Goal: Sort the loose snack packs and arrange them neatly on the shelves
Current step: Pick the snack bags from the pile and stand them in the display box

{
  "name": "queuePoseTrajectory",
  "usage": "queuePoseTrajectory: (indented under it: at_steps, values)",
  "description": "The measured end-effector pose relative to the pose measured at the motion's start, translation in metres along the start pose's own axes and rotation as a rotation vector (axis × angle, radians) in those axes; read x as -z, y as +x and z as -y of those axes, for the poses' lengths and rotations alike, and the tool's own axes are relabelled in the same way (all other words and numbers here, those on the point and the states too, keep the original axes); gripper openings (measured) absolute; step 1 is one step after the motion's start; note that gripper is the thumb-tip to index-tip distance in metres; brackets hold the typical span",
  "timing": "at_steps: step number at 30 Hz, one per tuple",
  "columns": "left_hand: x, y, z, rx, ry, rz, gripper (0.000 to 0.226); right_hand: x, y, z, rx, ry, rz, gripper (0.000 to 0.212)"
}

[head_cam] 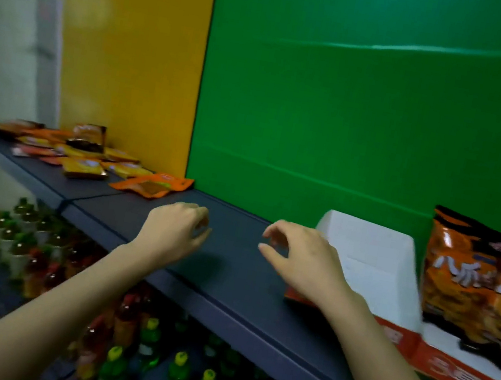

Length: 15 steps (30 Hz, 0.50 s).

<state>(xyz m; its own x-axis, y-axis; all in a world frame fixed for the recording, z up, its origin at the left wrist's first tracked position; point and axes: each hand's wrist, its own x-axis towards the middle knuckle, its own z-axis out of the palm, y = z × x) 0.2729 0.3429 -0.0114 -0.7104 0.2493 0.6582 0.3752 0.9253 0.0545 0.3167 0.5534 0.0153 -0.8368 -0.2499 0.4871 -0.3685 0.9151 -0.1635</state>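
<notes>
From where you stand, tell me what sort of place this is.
Likely a shop or mock store aisle: loose snack packs on a dark shelf, big orange snack bags in a display carton, rows of bottled drinks below.

Both the left hand (180,231) and right hand (300,259) hover empty over the shelf (227,273).

matt dark shelf (227,273) (glossy packs (480,284))

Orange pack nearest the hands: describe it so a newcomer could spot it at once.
Follow the seam between the yellow wall and green wall down to the dark shelf. The orange pack lies flat at its foot. Unlike the heap of packs further left, it is the rightmost, nearest the left hand.
</notes>
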Motion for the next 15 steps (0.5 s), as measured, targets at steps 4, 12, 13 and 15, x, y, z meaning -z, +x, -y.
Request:
queuePoseTrajectory:
  at_steps: [4,12,13,15]
  values:
    - [0.026,-0.033,0.097,0.102,0.077,0.030,0.024,-0.044,0.043,0.077,0.063,0.097,0.032,0.026]
    - [0.072,-0.088,0.249,0.238,0.244,0.068,0.028,-0.125,0.118,0.211,0.129,0.214,0.070,0.027]
    - [0.076,-0.092,0.263,0.254,0.241,0.069,0.029,-0.133,0.126,0.222,0.133,0.229,0.071,0.026]
    - [0.085,-0.100,0.294,0.290,0.229,0.066,0.027,-0.150,0.145,0.248,0.146,0.252,0.081,0.025]
